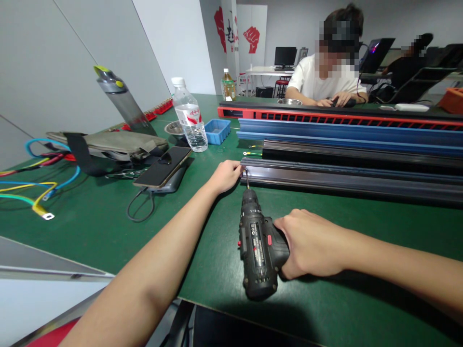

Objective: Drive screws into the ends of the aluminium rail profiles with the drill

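My right hand (311, 243) is wrapped round the grip of a black cordless drill (258, 246), which lies over on its side and points away from me. Its thin bit reaches the left end of a long dark metal profile (325, 185), near a small screw-sized spot I cannot make out clearly. The fingers of my left hand (227, 176) are closed on that same end of the profile, just left of the bit; the fingertips are partly hidden. Behind it lies another black profile (343, 153) with a ring terminal on a yellow-green wire (253, 153) sticking out.
Farther back lie a blue profile (325, 132) and a red-and-black one (307, 117). To the left are a phone (164, 166), a water bottle (190, 115), a blue tray (217, 132), a grey bag (112, 143) and cables with lugs (43, 210). Across the table sits a person (325, 79).
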Demonstrator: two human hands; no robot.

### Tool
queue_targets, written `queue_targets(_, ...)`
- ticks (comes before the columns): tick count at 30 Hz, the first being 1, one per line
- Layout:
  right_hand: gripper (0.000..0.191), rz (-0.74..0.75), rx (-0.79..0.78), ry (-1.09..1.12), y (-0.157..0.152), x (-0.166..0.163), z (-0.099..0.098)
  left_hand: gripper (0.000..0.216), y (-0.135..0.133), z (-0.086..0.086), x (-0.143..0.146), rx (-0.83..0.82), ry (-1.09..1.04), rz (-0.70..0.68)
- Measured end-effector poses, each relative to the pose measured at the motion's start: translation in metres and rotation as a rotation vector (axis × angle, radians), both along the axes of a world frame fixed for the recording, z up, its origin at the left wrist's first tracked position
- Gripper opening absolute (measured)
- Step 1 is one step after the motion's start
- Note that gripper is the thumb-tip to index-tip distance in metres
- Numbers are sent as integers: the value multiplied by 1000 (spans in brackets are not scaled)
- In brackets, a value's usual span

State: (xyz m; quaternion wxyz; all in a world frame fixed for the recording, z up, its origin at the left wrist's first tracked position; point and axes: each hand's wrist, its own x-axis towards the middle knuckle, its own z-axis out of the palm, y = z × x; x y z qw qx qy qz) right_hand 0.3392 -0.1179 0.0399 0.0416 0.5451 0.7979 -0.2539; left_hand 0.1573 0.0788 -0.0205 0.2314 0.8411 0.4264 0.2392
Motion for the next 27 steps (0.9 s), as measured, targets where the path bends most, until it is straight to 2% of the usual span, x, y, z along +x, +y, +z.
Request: queue_targets(27,29,1,-17,-17,0,-1,1,39,-1,1,0,-14,-6,-10)
